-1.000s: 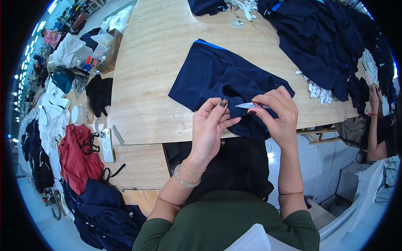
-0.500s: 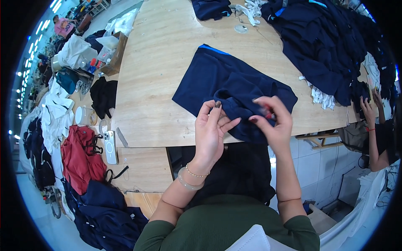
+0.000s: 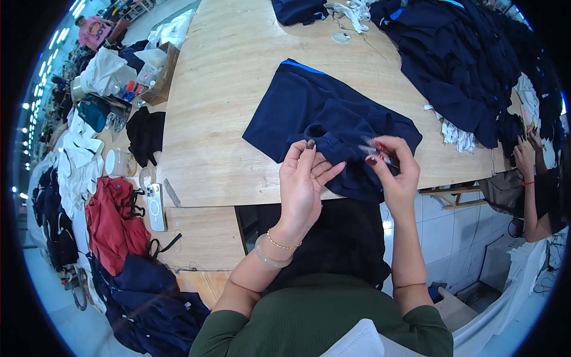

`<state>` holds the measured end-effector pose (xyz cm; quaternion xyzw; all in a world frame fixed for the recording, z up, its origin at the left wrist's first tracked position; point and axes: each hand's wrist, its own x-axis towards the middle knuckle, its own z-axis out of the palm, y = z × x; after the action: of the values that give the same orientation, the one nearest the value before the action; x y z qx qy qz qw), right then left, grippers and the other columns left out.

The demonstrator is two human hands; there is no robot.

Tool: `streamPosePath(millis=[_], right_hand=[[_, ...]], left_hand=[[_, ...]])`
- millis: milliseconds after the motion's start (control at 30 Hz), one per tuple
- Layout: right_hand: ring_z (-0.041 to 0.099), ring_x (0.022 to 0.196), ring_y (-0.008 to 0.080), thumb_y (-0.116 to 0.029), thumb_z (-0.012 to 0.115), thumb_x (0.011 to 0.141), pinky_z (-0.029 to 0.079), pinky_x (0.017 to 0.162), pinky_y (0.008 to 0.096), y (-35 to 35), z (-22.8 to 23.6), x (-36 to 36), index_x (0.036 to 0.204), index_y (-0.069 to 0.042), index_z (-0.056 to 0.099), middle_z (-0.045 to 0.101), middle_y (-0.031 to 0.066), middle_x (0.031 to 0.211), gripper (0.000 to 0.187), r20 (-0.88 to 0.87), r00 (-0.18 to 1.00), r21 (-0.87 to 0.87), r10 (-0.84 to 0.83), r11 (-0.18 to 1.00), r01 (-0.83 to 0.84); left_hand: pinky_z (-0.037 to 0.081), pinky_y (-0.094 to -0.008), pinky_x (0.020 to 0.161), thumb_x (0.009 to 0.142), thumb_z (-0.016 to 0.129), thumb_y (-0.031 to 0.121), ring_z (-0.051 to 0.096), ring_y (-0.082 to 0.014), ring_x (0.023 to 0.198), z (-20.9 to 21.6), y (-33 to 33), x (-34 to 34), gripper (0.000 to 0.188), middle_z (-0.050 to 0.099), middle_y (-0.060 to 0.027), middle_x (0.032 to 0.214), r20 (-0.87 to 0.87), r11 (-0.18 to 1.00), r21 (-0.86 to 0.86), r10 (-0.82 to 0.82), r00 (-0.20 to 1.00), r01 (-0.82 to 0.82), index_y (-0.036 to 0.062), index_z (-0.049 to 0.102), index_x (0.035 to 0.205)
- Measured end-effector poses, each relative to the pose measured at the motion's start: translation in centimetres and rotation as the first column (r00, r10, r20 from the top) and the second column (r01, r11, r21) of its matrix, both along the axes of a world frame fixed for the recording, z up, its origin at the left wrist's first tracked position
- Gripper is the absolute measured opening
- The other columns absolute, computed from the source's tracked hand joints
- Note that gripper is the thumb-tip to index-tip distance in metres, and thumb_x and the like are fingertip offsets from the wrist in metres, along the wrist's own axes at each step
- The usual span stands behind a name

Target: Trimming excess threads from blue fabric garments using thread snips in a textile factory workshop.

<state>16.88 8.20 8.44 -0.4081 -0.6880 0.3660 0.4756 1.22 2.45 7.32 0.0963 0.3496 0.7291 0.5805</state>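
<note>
A navy blue garment (image 3: 297, 101) with a bright blue strip at its far edge lies on the wooden table in front of me. My left hand (image 3: 300, 181) pinches a folded part of it, thumb against forefinger, at its near side. To the right, over the cloth, my right hand (image 3: 398, 175) is closed on a small pair of thread snips (image 3: 379, 149) with red on the handle. Their metal blades point left, toward the pinched fold, and look slightly blurred. A gap separates the blades from my left fingers.
More navy garments (image 3: 458, 71) are heaped at right, with white fabric strips (image 3: 457, 138) under them. Leftward are a phone (image 3: 156, 207), a red garment (image 3: 116, 220), a white tub (image 3: 118, 162) and a cardboard box (image 3: 163, 77). Another person's hand (image 3: 523, 157) works at far right.
My right hand has shifted slightly right, and the snips' blades now show beyond its fingers. My left hand keeps its pinch on the cloth, almost unmoved.
</note>
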Motion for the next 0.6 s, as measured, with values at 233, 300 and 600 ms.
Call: streamPosePath(millis=[233,300,600], right_hand=[[0.051,0.070,0.0186,-0.009,0.077,0.071,0.042,0.061,0.0268,-0.5,0.5,-0.1,0.091,0.001,0.067,0.063,0.0077,0.078,0.024,0.188,0.982,0.193,-0.010,0.981,-0.027],[0.051,0.069,0.0188,-0.009,0.077,0.071,0.042,0.061,0.0266,-0.6,0.4,-0.2,0.091,0.001,0.067,0.062,0.0077,0.076,0.024,0.193,0.981,0.201,-0.002,0.979,-0.037],[0.050,0.082,0.0064,-0.013,0.061,0.093,0.040,0.075,0.0187,1.5,-0.5,2.3,0.106,-0.002,0.057,0.058,0.0017,0.096,0.018,-0.411,0.907,-0.104,-0.098,0.993,0.060]], left_hand=[[0.060,-0.0336,0.078,0.101,0.044,0.013,0.068,-0.0161,0.078,0.2,-0.1,0.7,0.011,0.064,-0.0102,0.084,-0.063,1.000,0.009,0.030,0.998,-0.029,0.0022,0.047,0.099],[0.060,-0.0334,0.078,0.101,0.044,0.013,0.067,-0.0156,0.078,0.4,-0.3,0.8,0.011,0.063,-0.0099,0.083,-0.075,0.999,0.017,0.030,0.997,-0.029,0.0020,0.047,0.100],[0.059,-0.0348,0.080,0.097,0.051,0.009,0.055,-0.0064,0.067,-1.3,-0.6,-1.7,0.008,0.056,-0.0010,0.082,-0.056,0.994,0.101,0.046,0.997,-0.040,0.0024,0.052,0.102]])
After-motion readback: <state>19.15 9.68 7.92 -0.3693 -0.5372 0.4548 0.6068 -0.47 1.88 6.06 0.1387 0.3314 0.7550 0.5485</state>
